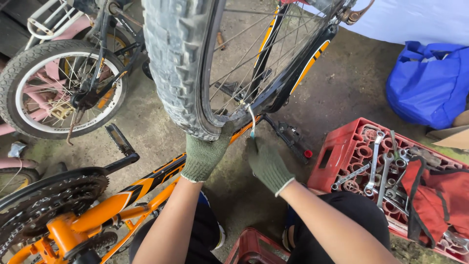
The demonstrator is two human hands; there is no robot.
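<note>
A knobby grey bicycle tyre point(173, 58) on a spoked wheel hangs in front of me, on an upturned orange and black bicycle frame point(146, 183). My left hand point(205, 155), in a green knit glove, grips the bottom edge of the tyre and rim. My right hand point(266, 164), also gloved, pinches a thin light-coloured tool point(252, 122) whose tip reaches up to the rim beside the tyre bead. The chainring point(39, 203) and a pedal point(117, 139) of the frame lie at lower left.
A pink small bicycle with a white-rimmed wheel point(58, 88) stands at upper left. A red plastic crate point(342, 149) at right carries several wrenches point(376, 164) and a red bag point(435, 195). A blue bag point(430, 83) lies behind it. Another red crate point(251, 249) sits between my knees.
</note>
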